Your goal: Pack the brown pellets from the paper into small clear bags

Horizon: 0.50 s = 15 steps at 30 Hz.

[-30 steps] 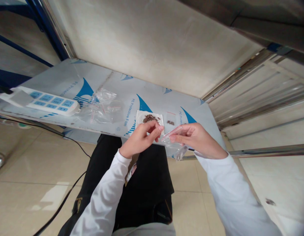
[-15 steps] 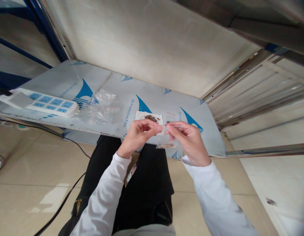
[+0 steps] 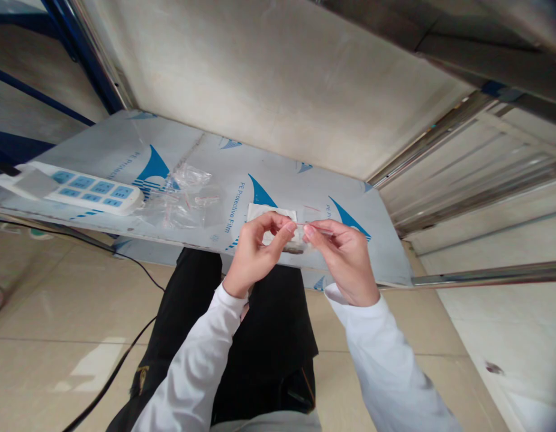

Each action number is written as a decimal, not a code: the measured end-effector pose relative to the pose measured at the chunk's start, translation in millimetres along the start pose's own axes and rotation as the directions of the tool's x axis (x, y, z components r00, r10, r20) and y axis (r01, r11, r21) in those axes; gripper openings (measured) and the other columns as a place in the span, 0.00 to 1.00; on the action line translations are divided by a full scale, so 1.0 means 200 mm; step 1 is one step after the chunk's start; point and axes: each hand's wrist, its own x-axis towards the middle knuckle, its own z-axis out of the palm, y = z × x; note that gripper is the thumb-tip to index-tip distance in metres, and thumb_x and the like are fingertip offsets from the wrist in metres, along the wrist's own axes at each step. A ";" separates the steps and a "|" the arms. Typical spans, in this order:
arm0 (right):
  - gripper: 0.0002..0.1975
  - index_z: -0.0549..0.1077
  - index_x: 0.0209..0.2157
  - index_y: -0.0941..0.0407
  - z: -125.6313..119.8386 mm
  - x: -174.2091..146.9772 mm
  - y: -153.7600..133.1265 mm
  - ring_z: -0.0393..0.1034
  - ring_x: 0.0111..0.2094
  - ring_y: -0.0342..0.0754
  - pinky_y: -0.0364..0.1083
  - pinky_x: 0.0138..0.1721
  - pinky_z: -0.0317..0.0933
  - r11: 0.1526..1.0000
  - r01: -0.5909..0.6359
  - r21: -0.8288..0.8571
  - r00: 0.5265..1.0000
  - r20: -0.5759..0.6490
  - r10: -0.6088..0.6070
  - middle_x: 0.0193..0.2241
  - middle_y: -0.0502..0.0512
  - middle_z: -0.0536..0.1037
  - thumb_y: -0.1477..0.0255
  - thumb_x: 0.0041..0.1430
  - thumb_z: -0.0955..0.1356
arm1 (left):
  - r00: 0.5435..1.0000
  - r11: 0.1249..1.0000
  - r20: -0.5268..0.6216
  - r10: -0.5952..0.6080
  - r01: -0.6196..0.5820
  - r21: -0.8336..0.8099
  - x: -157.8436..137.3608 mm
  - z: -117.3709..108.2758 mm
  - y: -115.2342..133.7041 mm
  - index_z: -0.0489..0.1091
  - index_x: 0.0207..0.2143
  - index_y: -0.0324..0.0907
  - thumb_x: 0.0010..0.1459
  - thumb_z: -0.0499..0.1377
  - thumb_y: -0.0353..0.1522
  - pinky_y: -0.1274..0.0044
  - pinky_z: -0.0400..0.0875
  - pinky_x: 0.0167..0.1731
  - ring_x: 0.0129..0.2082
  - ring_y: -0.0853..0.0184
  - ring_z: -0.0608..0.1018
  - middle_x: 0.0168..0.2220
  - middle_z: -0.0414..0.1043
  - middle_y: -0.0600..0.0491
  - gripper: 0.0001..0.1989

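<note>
Both hands are closed in fingertip pinches on one small clear plastic zip bag with a thin reddish line along its mouth (image 3: 301, 240): the left hand (image 3: 260, 255) grips the near-left end of that line between thumb and forefinger, and the right hand (image 3: 345, 258) pinches it just beside, the tips of the two thumbs almost meeting. The bag hangs below the fingers, over the front edge of the grey tabletop covered in printed film (image 3: 228, 161), with a dark cluster of small pieces low inside it; they are too blurred to count. The step in hand appears to be working the bag's closure line; whether the mouth is sealed or parted cannot be told. As a judgement, the next move calls for a firm, even pinch along the line, with the bag kept upright so the pieces stay low. Behind the left hand lies a white square sheet (image 3: 259, 209), partly hidden, and just beyond the right hand's fingertips a second clear bag with a reddish line (image 3: 311, 215) lies flat. Farther left sit a loose heap of crumpled clear plastic bags (image 3: 188, 195) and a long white power strip with blue socket faces (image 3: 95, 191). "PE Protective Film" can be read on the tabletop's covering, beside blue fin-shaped marks; no brand is legible on the strip.
</note>
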 end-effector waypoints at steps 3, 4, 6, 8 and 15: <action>0.12 0.78 0.33 0.56 0.01 0.00 -0.01 0.76 0.33 0.48 0.46 0.36 0.69 1.000 0.023 -0.015 1.000 0.016 -0.023 0.32 0.55 0.81 0.62 0.52 0.73 | 0.996 0.991 0.050 -0.071 0.076 -0.113 0.00 -0.01 0.00 0.73 0.33 0.38 0.54 0.63 0.38 0.77 0.70 0.36 0.31 0.69 0.74 0.32 0.75 0.50 0.11; 0.12 0.78 0.33 0.56 0.01 0.00 -0.02 0.76 0.33 0.48 0.46 0.36 0.69 1.000 0.014 -0.010 0.999 0.034 -0.014 0.32 0.55 0.82 0.62 0.52 0.73 | 0.996 0.989 0.049 -0.076 0.082 -0.121 0.00 -0.01 0.00 0.74 0.33 0.38 0.54 0.64 0.38 0.77 0.70 0.36 0.32 0.69 0.75 0.32 0.75 0.50 0.11; 0.13 0.78 0.34 0.56 0.02 0.00 -0.02 0.76 0.33 0.48 0.46 0.37 0.70 1.000 -0.019 0.010 0.998 0.065 0.019 0.31 0.55 0.81 0.61 0.53 0.72 | 0.998 0.994 0.008 -0.056 0.057 -0.090 0.01 -0.02 -0.01 0.74 0.31 0.38 0.53 0.64 0.37 0.77 0.70 0.35 0.31 0.69 0.75 0.31 0.76 0.50 0.11; 0.14 0.77 0.35 0.56 0.02 -0.01 -0.02 0.76 0.32 0.48 0.47 0.37 0.70 0.999 -0.042 0.034 0.997 0.068 0.039 0.30 0.55 0.81 0.60 0.54 0.71 | 0.999 1.000 -0.038 -0.017 0.017 -0.021 0.00 -0.02 -0.02 0.75 0.29 0.38 0.53 0.64 0.37 0.77 0.70 0.32 0.28 0.69 0.74 0.29 0.76 0.51 0.10; 0.11 0.77 0.30 0.56 -0.01 -0.02 0.01 0.75 0.28 0.47 0.45 0.33 0.69 1.000 0.022 -0.015 1.000 -0.010 -0.022 0.26 0.54 0.80 0.62 0.53 0.72 | 0.994 0.994 0.078 -0.073 0.078 -0.070 0.01 -0.03 0.00 0.75 0.31 0.37 0.51 0.66 0.38 0.77 0.72 0.33 0.30 0.68 0.77 0.31 0.78 0.49 0.11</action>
